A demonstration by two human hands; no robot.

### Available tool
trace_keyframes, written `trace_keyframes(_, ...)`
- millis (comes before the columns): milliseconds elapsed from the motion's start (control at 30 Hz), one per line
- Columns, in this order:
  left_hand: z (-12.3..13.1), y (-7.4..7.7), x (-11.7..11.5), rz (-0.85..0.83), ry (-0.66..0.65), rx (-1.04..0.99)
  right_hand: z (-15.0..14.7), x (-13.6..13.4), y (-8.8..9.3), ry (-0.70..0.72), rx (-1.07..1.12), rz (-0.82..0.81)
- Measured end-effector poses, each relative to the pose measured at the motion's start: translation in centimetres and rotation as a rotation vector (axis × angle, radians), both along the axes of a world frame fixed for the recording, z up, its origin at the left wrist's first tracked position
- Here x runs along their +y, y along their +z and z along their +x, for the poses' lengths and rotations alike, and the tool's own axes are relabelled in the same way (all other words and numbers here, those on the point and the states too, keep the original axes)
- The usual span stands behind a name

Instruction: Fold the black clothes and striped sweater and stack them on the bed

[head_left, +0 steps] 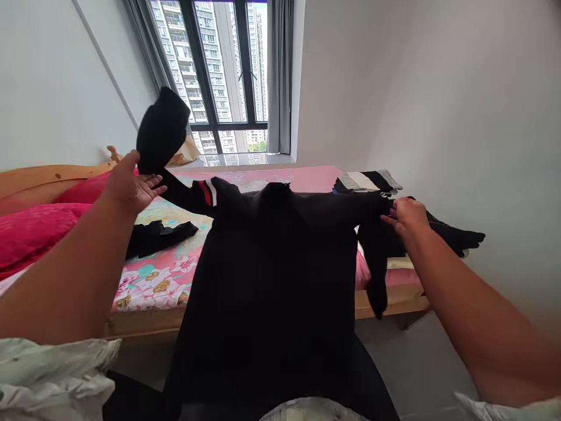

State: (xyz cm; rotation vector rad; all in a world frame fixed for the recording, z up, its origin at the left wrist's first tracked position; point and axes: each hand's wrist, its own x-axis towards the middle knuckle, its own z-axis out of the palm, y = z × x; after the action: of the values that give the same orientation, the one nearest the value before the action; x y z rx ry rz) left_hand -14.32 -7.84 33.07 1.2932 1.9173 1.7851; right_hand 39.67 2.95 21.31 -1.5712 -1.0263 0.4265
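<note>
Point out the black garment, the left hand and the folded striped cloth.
black garment (272, 275), head view, middle of its body
left hand (131, 186), head view, palm
folded striped cloth (357, 180), head view, pale top

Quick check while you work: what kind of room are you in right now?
Most likely a bedroom in a high-rise flat: a wooden-framed bed with floral sheet, pink pillows, and a window facing apartment towers.

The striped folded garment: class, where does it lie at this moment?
In the head view the striped folded garment lies on the far right of the bed, just beyond the right hand and near the right wall.
</note>
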Motion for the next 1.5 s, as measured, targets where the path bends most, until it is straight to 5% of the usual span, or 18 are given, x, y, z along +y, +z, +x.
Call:
trace_keyframes(100, 0.1, -6.0, 0.3, -0.053, -0.147, -0.361, -1.5, -2.2, -6.1, 0.114, 0.151, -0.083)
trace_keyframes(300, 1.8, -24.6, -6.4, -0.361, 0.072, -0.524, -1.2, -12.1, -20.8, 0.410, 0.276, -0.487)
trace_keyframes(367, 2.8, -29.0, -9.2, -0.443, 0.112, -0.562, -1.3, -14.4, -23.8, 0.456, 0.211, -0.566)
trace_keyframes(467, 4.4, -33.1, -12.3, -0.558, 0.099, -0.619, -2.7, -15.7, -25.7, 0.552, 0.169, -0.595)
trace_keyframes(667, 5.9, -36.7, -15.4, -0.707, -0.018, -0.772, -7.0, -14.6, -26.3, 0.562, 0.115, -0.579)
trace_keyframes(933, 5.8, -36.2, -20.0, -0.454, -0.021, -0.831, -3.2, -16.6, -26.6, 0.313, 0.183, -0.445)
trace_keyframes(1200, 6.4, -39.0, -22.8, -0.480, -0.125, -0.764, -1.9, -21.2, -27.1, 0.499, 0.213, -0.483)
trace_keyframes(1333, 6.6, -39.5, -23.9, -0.472, -0.215, -0.712, -1.8, -23.7, -27.5, 0.613, 0.050, -0.392)
trace_keyframes(1500, 7.4, -40.5, -24.0, -0.451, -0.100, -0.524, -1.6, -25.1, -27.4, 0.706, -0.199, -0.330)
